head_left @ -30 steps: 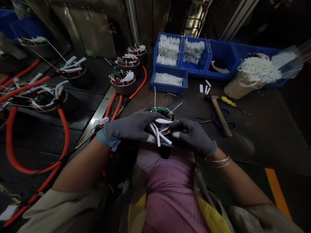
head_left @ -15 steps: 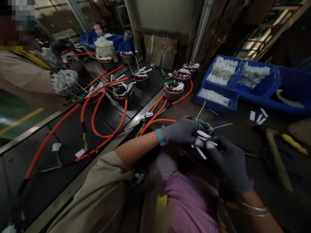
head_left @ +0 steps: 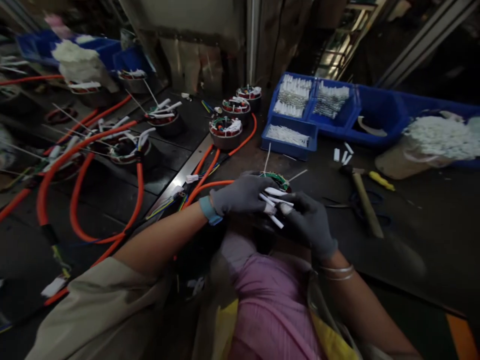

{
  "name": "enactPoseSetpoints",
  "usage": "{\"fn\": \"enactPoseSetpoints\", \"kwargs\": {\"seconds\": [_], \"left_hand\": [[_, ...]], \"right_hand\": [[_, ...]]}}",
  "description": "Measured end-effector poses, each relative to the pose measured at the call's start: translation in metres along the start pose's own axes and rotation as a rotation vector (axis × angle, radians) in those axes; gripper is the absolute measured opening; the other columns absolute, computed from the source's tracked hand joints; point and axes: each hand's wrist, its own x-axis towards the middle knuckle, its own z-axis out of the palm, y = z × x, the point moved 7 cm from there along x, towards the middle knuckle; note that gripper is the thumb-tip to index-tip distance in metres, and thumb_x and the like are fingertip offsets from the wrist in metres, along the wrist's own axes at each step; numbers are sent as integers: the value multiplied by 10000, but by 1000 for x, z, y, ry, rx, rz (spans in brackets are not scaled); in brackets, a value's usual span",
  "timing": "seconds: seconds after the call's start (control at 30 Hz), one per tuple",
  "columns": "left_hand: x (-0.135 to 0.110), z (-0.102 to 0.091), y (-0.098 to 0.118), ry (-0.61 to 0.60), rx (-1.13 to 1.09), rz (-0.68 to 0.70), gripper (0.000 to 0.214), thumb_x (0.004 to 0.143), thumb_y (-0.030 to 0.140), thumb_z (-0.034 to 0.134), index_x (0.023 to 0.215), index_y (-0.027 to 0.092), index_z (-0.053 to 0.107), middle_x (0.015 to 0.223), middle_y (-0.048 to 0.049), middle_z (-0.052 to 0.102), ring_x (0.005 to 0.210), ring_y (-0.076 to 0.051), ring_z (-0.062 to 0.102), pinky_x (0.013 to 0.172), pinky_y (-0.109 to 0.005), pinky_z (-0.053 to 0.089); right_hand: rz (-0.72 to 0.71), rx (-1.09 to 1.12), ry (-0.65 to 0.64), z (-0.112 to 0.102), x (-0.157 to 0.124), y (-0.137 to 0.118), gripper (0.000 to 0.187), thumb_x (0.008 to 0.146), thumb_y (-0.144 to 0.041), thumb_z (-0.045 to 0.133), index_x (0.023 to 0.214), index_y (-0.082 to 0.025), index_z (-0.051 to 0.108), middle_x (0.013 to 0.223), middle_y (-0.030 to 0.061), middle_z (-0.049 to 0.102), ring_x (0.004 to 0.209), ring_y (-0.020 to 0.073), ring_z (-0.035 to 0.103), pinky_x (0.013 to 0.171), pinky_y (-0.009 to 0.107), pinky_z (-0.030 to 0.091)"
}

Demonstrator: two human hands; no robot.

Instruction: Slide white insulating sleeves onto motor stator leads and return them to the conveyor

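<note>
Close in front of my body sits a motor stator (head_left: 277, 177) with a green winding edge; my hands hide most of it. My left hand (head_left: 243, 194), in a grey glove with pale fingertips, reaches over its left side, fingers closed at the white insulating sleeves (head_left: 276, 192). From the right, my right hand (head_left: 311, 220), gloved alike, pinches at the same sleeves, its fingertips close to those of the left. One sleeve points down toward me. Two thin pale ties (head_left: 298, 175) stick out behind the hands.
Blue bins (head_left: 315, 122) of white sleeves stand at the back right, beside a tub of white pieces (head_left: 401, 162). A hammer (head_left: 367, 205) and a yellow-handled screwdriver (head_left: 381, 181) lie to the right. Several stators (head_left: 225, 134) and orange cables (head_left: 139, 200) occupy the left and back.
My view has swung to the right, so the bench contents appear further left and the tub has come into view. Both hands stay at the stator's sleeves.
</note>
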Motion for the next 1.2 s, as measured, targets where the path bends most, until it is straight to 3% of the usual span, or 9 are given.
{"fn": "enactPoseSetpoints", "kwargs": {"seconds": [0.2, 0.33, 0.43, 0.57, 0.73, 0.8, 0.97, 1.03, 1.2], "left_hand": [[9, 9, 5, -18, 85, -127, 400, 918, 465, 736, 1216, 198, 727, 1189, -64, 768, 1089, -268, 713, 1030, -370, 469], [10, 21, 13, 40, 129, -136, 411, 960, 461, 713, 1271, 192, 715, 1246, -74, 757, 1163, -277, 699, 1098, -406, 440], [5, 29, 12, 184, 165, -139, 453, 968, 418, 717, 1348, 174, 683, 1320, -106, 729, 1251, -281, 662, 1181, -441, 393], [-15, 38, 4, 489, 217, -202, 555, 935, 430, 755, 1423, 190, 645, 1452, -145, 646, 1366, -305, 578, 1192, -481, 410], [-31, 45, -6, 654, 230, -218, 344, 969, 458, 702, 1189, 199, 752, 1267, -135, 724, 1281, -304, 612, 1143, -479, 438], [-28, 41, -8, 690, 194, -214, 277, 994, 460, 668, 1024, 201, 760, 1141, -121, 750, 1178, -281, 650, 1073, -461, 467], [-27, 17, -15, 825, 56, -318, 530, 1049, 548, 564, 653, 196, 599, 726, -56, 649, 787, -199, 626, 840, -388, 495], [-28, 12, -14, 790, -59, -244, 522, 1013, 580, 617, 661, 195, 625, 744, -51, 664, 799, -195, 641, 837, -376, 515], [-46, 11, -10, 762, -331, -96, 393, 875, 603, 801, 862, 211, 780, 1089, -105, 761, 1007, -243, 726, 887, -408, 596]], "right_hand": [[-51, -72, 43, -4, -2, 1, 202, 912, -344, 673, 1009, -218, 796, 922, 22, 783, 822, 221, 710, 729, 321, 508], [28, -104, 85, -19, -8, 12, 234, 899, -407, 694, 1026, -241, 800, 926, 45, 779, 808, 254, 707, 708, 363, 515], [123, -196, 59, -25, -5, 19, 267, 865, -449, 716, 1028, -262, 813, 944, 95, 779, 841, 317, 716, 724, 453, 527], [159, -330, 36, -27, -1, 14, 260, 838, -480, 697, 967, -286, 812, 907, 127, 765, 814, 356, 707, 694, 520, 505], [164, -299, 87, -24, -2, 15, 254, 849, -453, 711, 976, -258, 814, 911, 118, 774, 801, 340, 712, 687, 492, 505], [122, -267, 81, -19, -4, 14, 249, 879, -430, 702, 989, -236, 813, 928, 106, 776, 826, 311, 715, 708, 442, 525], [-15, -125, 41, -7, -1, 8, 201, 936, -381, 668, 977, -229, 793, 886, 30, 763, 778, 224, 695, 694, 332, 522], [-29, -104, 48, -7, 3, 7, 189, 939, -366, 665, 969, -223, 786, 869, 21, 756, 765, 211, 688, 695, 321, 519], [-53, -68, 32, -6, 6, 1, 191, 930, -348, 649, 957, -209, 777, 873, 25, 762, 774, 211, 691, 715, 320, 528]]}}
